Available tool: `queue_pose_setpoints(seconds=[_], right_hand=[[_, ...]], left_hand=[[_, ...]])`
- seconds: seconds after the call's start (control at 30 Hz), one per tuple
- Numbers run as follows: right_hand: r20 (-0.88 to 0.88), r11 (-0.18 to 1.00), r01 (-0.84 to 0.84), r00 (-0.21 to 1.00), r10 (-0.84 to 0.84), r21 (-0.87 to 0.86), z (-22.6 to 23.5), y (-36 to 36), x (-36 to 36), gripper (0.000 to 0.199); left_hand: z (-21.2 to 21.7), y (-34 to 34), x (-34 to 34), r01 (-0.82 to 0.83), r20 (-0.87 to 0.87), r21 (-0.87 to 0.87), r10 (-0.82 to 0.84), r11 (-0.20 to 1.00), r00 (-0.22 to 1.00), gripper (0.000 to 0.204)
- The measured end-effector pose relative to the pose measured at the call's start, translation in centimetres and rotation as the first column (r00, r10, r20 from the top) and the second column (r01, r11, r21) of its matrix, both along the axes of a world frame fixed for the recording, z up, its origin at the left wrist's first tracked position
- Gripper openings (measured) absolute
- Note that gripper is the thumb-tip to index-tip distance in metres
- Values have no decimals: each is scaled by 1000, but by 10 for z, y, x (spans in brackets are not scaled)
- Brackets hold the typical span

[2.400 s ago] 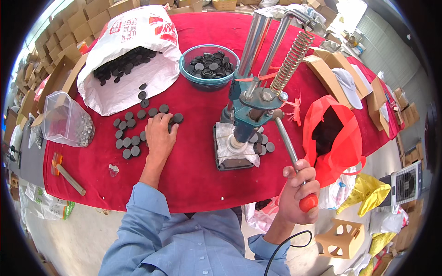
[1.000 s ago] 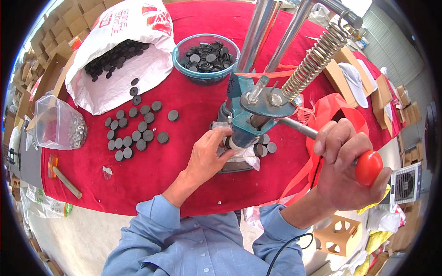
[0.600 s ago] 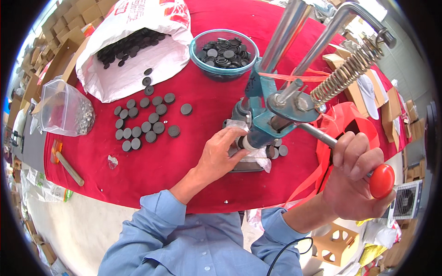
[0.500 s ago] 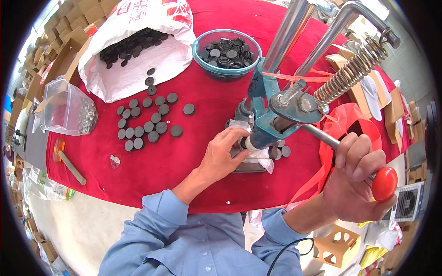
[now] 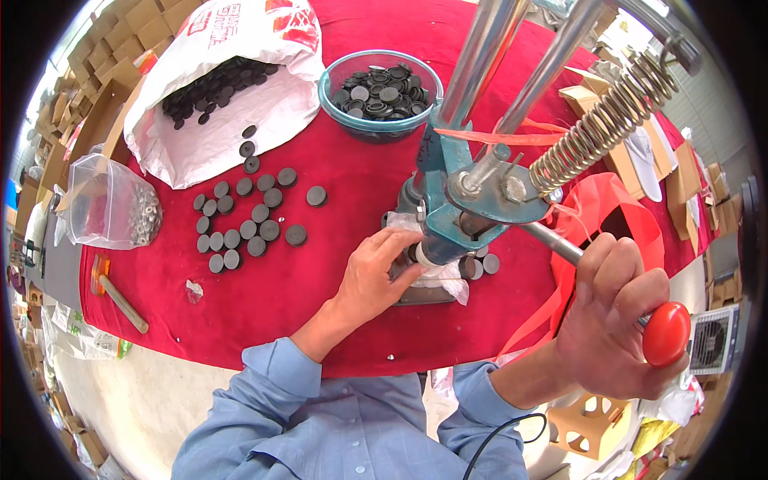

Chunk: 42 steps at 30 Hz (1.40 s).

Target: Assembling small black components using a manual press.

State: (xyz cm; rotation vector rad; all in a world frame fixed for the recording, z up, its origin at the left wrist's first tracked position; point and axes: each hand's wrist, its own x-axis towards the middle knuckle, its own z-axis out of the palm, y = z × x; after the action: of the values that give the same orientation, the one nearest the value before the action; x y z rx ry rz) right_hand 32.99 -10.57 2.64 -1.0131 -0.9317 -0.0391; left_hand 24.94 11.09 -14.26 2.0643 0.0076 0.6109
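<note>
My left hand is closed, fingers and thumb curled round the lower end of a green hand press. Between its fingertips, beside the white ram end, a dark round piece shows in part; the fingers hide the rest. Whitish plastic film lies under the ram over the press base. My right hand wraps round the press's metal lever, just above its red knob. Several black discs lie just right of the base.
Loose black discs cover the red cloth at left. Behind are a white sack of discs and a clear bowl of black caps. A clear tub with small metal parts, a hammer and a red bag flank the work.
The whole view has shifted, so the table and press appear slightly farther left. The right hand and lever knob sit slightly lower relative to the picture. Both hands keep their holds.
</note>
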Motion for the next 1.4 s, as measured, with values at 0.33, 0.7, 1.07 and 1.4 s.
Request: queue_pose_setpoints(seconds=[0.33,0.7,1.07,1.4], right_hand=[[-16,999,51,999,-51,2,1,5,-5,61],[-114,999,24,993,-20,33,9,7,-8,68],[-193,991,87,976,-104,-97,45,-2,-6,44],[-136,998,42,990,-48,-42,43,1,-1,45]], left_hand=[[-6,-1,2,-17,62,24,16,1000,998,45],[-10,-1,1,-19,97,30,16,999,995,48],[-11,-6,-2,-90,146,120,72,989,987,52],[-12,-10,1,-85,228,95,61,992,972,59]])
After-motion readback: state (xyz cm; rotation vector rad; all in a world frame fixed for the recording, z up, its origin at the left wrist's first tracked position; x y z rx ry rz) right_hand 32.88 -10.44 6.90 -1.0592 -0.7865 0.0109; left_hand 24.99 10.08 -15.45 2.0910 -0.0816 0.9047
